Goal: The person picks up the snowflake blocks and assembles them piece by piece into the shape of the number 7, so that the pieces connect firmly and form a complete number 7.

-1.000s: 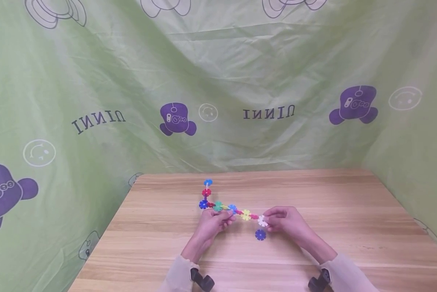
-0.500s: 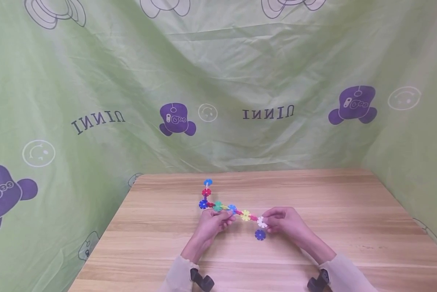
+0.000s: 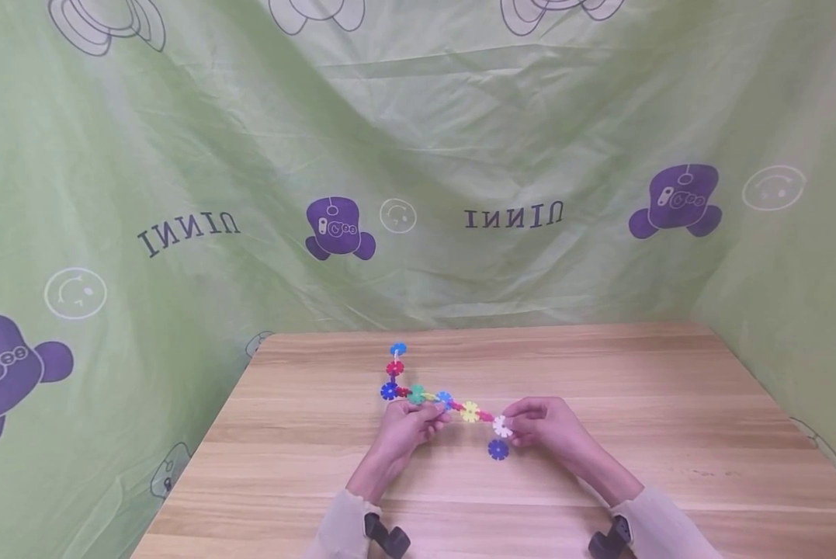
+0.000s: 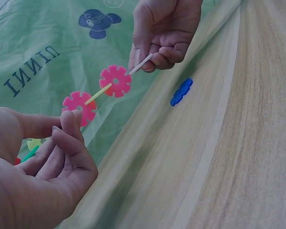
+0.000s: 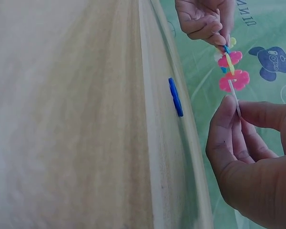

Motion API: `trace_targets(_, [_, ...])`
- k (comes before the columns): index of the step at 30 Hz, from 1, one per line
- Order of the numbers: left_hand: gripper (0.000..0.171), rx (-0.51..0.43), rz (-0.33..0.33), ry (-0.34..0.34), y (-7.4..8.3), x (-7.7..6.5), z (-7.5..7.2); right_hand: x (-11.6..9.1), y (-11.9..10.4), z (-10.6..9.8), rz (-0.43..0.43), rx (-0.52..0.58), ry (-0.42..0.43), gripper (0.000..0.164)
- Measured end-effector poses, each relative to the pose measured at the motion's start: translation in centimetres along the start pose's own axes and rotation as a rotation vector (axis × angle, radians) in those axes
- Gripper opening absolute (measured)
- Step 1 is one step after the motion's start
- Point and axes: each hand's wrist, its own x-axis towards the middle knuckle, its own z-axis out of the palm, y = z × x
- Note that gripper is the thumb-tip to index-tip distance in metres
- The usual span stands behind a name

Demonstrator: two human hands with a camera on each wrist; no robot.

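Observation:
In the head view, a chain of slotted, flower-shaped plastic snowflake discs crosses the table's middle and bends away at its left end, up to a light blue disc (image 3: 398, 349). My left hand (image 3: 404, 431) pinches a light blue disc (image 3: 444, 401) partway along it. Between thumb and fingers, my right hand (image 3: 553, 428) holds the white disc (image 3: 502, 426) at the right end. Seen edge-on in the left wrist view, that white disc meets the rim of a pink disc (image 4: 115, 81). A separate dark blue disc (image 3: 497, 449) lies on the table just nearer than the white one.
The wood-grain table (image 3: 306, 481) reaches back to a hanging green printed cloth (image 3: 418, 279), which also closes in both sides. Dark wrist devices (image 3: 387, 536) are strapped over both pale sleeves (image 3: 344, 524).
The white disc and the right fingertips have dipped very slightly. The left hand, the rest of the chain and the loose dark blue disc look the same.

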Motion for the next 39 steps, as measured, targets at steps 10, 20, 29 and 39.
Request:
trace_targets(10, [0.024,0.003,0.002,-0.014,0.0,0.0,-0.1,0.2,0.1,0.0,0.004,0.020,-0.002,0.037])
trace_targets(20, [0.024,0.005,0.005,-0.011,-0.2,0.1,0.1,0.3,0.0,0.1,0.002,0.051,-0.014,0.035])
trace_targets(29, [0.022,-0.011,0.012,0.025,-0.5,0.0,0.7,0.3,-0.2,0.7,-0.001,0.072,0.023,0.034])
trace_targets(39, [0.032,-0.057,0.038,0.037,-0.1,0.0,0.3,0.4,-0.4,2.3,0.000,0.173,0.163,0.036])
